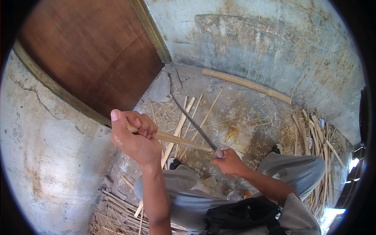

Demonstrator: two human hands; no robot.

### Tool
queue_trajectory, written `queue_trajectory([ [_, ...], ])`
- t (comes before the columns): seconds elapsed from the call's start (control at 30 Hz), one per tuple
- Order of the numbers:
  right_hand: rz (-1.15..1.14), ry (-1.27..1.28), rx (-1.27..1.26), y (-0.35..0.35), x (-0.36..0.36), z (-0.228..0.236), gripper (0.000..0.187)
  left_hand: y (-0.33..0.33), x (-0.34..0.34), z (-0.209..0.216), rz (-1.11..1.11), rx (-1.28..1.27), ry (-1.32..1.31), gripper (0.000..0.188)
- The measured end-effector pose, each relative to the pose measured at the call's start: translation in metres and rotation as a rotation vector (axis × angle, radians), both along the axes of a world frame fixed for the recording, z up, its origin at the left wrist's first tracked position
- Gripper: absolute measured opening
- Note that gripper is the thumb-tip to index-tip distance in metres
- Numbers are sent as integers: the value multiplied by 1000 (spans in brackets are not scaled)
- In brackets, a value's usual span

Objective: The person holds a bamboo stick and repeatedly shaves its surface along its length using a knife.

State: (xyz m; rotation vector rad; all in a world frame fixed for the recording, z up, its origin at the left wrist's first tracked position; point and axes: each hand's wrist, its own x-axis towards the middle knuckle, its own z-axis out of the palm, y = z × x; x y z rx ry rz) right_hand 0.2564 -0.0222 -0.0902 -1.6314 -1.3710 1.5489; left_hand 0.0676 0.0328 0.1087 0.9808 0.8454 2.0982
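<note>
My left hand (136, 138) is raised at centre left, its fingers curled round one end of a bamboo strip (182, 141) and the thumb sticking up. From there the strip slants down to the right and meets the base of a long knife's dark blade (192, 122). In my right hand (230, 162), closed in a fist, is the handle of that knife. The blade points up and to the left, away from me, crossing over split bamboo on the floor. Whether blade and strip touch, I cannot tell for sure.
Split bamboo strips (207, 114) and shavings lie on the concrete floor ahead. A whole bamboo pole (246, 84) rests along the far wall. Bundles of strips are heaped at right (324, 156) and lower left (121, 209). A brown door (90, 51) stands at left; a black bag (243, 215) sits at my waist.
</note>
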Motion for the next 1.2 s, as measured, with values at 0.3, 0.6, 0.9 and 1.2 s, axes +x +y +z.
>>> queue_trajectory([
  [0.3, -28, 97, 202, 5, -9, 50, 23, -1, 20, 0, 90, -12, -41, 46],
  [0.6, -162, 25, 414, -26, -22, -61, 22, -6, 30, 3, 64, -32, 18, 43],
  [0.9, 208, -129, 367, -23, -20, -84, 31, -2, 2, -3, 178, 0, 3, 43],
  [1.2, 14, -26, 237, -2, -32, 35, 29, -3, -14, -5, 185, -8, -14, 42],
])
